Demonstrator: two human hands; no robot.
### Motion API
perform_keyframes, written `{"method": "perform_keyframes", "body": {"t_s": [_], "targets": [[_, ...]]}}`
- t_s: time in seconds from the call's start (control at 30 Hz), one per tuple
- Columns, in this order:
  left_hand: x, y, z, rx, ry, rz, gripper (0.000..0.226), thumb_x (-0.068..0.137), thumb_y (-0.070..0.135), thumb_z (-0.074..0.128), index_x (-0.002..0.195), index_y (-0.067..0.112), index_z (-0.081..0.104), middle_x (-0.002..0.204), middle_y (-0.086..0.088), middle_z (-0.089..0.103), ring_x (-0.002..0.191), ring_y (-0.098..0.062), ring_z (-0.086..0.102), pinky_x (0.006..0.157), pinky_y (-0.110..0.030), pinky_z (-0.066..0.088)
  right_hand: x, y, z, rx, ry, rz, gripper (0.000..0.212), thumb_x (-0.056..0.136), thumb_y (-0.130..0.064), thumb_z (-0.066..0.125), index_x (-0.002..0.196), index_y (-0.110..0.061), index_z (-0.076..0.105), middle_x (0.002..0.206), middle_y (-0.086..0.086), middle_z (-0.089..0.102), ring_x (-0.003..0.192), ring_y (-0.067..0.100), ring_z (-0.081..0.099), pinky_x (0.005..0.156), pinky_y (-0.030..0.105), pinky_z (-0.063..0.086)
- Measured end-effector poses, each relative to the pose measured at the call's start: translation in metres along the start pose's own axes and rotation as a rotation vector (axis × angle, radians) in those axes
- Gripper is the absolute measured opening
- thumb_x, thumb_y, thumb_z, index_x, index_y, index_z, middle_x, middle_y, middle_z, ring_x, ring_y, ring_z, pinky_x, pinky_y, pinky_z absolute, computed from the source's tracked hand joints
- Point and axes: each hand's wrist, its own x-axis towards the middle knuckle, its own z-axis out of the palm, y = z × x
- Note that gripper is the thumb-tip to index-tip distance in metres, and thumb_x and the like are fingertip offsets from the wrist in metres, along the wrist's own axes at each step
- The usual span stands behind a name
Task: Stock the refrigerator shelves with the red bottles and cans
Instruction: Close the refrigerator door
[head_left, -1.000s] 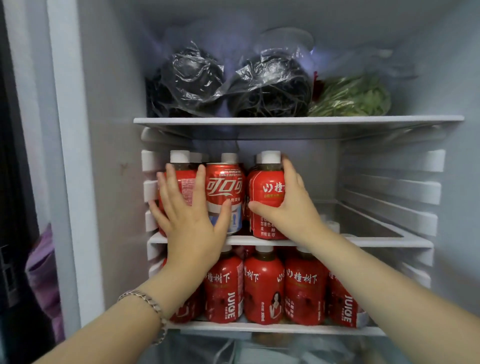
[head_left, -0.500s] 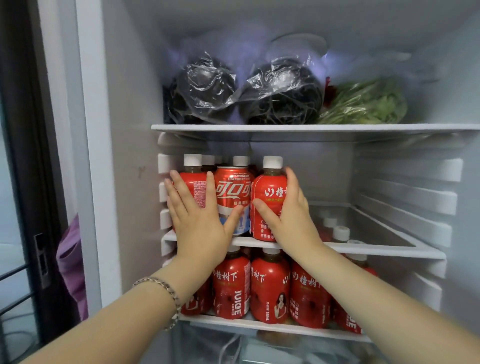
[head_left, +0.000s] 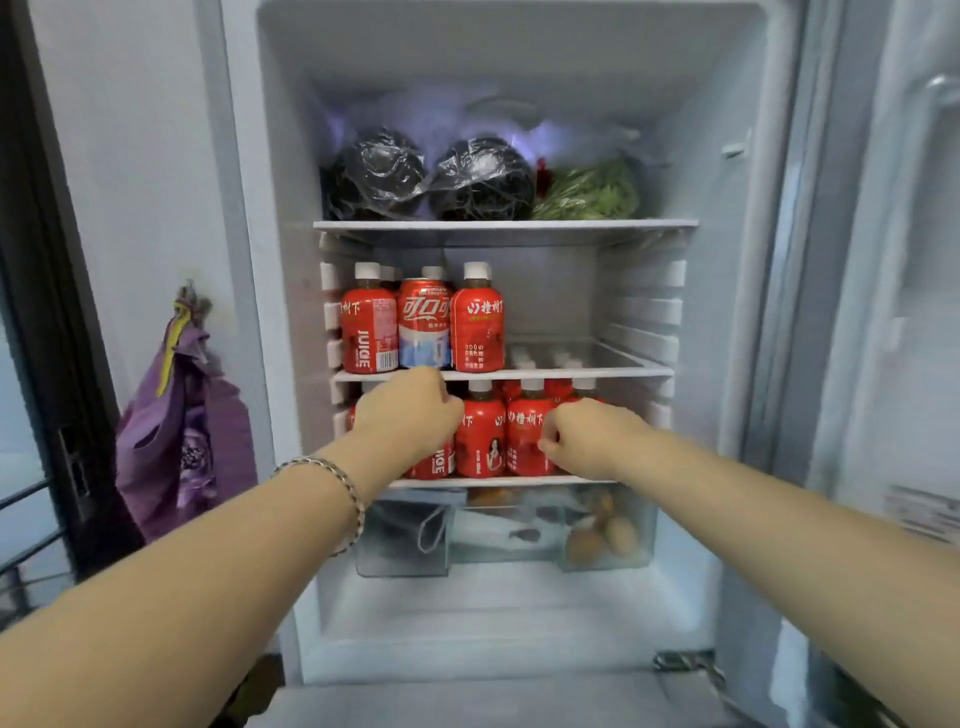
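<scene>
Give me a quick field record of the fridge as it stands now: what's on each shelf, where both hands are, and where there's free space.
top shelf: two dark bagged bundles, bagged greens
middle shelf front: red bottle, red can, red bottle, grouped at left
middle shelf right: bare at front
lower shelf: row of red bottles
drawer: eggs, other items unclear
left hand: loosely curled before lower row, no grip on anything
right hand: same, curled, holding nothing
outside left: purple bag
</scene>
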Motion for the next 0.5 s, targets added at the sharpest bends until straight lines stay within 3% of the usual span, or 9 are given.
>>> {"method": "perform_keyframes", "body": {"t_s": [0.1, 0.23, 0.37, 0.5], "targets": [[-0.058, 0.008, 0.006, 0.005, -0.097, 0.05, 0.022, 0.089, 0.027, 0.047, 0.073, 0.013, 0.051, 0.088, -0.009, 0.063, 0.087, -0.03, 0.061, 0.071, -0.031, 0.046, -0.072, 0.003, 0.01, -0.016, -0.012, 0.08, 0.025, 0.092, -0.031, 0.047, 0.103, -0.019, 0.065, 0.111, 0.006, 0.064, 0.101, 0.028, 0.059, 0.072, 0.029, 0.041], [-0.124, 0.02, 0.014, 0.006, -0.227, 0.089, 0.017, 0.089, 0.023, 0.047, 0.079, 0.012, 0.055, 0.08, -0.008, 0.058, 0.08, -0.029, 0.059, 0.067, -0.03, 0.043, -0.163, 0.01, 0.012, -0.018, 0.046, 0.189, 0.026, 0.091, -0.032, 0.046, 0.104, -0.02, 0.065, 0.11, 0.005, 0.064, 0.103, 0.028, 0.059, 0.074, 0.03, 0.043], [-0.192, 0.054, 0.017, 0.031, -0.358, 0.167, 0.018, 0.09, 0.022, 0.045, 0.089, 0.01, 0.058, 0.094, -0.011, 0.062, 0.093, -0.031, 0.059, 0.073, -0.031, 0.043, -0.272, 0.03, -0.001, -0.057, 0.099, 0.342, 0.023, 0.092, -0.029, 0.045, 0.096, -0.02, 0.065, 0.104, 0.004, 0.066, 0.096, 0.027, 0.06, 0.069, 0.027, 0.04], [-0.23, 0.093, 0.016, 0.022, -0.395, 0.242, 0.016, 0.087, 0.023, 0.045, 0.094, 0.011, 0.053, 0.108, -0.011, 0.059, 0.092, -0.029, 0.053, 0.074, -0.03, 0.041, -0.355, 0.068, -0.021, -0.153, 0.167, 0.539, 0.023, 0.09, -0.029, 0.048, 0.1, -0.022, 0.067, 0.107, 0.006, 0.067, 0.101, 0.029, 0.061, 0.07, 0.029, 0.042]]}}
